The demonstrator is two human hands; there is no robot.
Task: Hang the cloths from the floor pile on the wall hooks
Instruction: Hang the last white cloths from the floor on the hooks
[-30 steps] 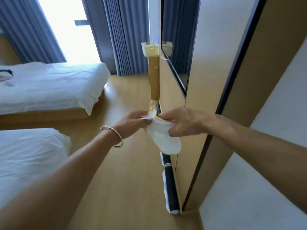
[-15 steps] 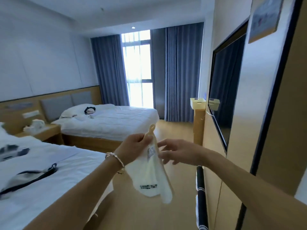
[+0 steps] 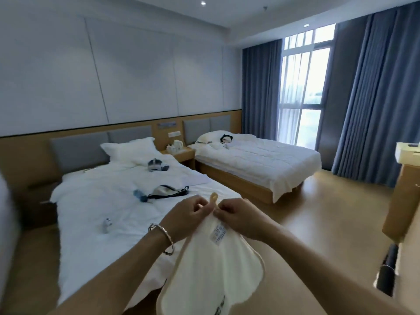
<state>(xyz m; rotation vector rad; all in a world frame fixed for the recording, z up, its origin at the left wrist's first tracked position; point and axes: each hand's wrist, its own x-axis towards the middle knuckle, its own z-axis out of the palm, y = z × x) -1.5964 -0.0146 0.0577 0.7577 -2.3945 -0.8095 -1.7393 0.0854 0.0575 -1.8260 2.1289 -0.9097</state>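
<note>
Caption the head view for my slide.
Left hand and right hand pinch a cream terry cloth at its tan loop.

Arms outstretched, left hand [image 3: 189, 213], right hand [image 3: 238, 218] close together, pinching grip (fingers curled)

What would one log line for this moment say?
left hand: pinches cloth top | right hand: same | loop: upright between hands | hooks: not in view
</note>
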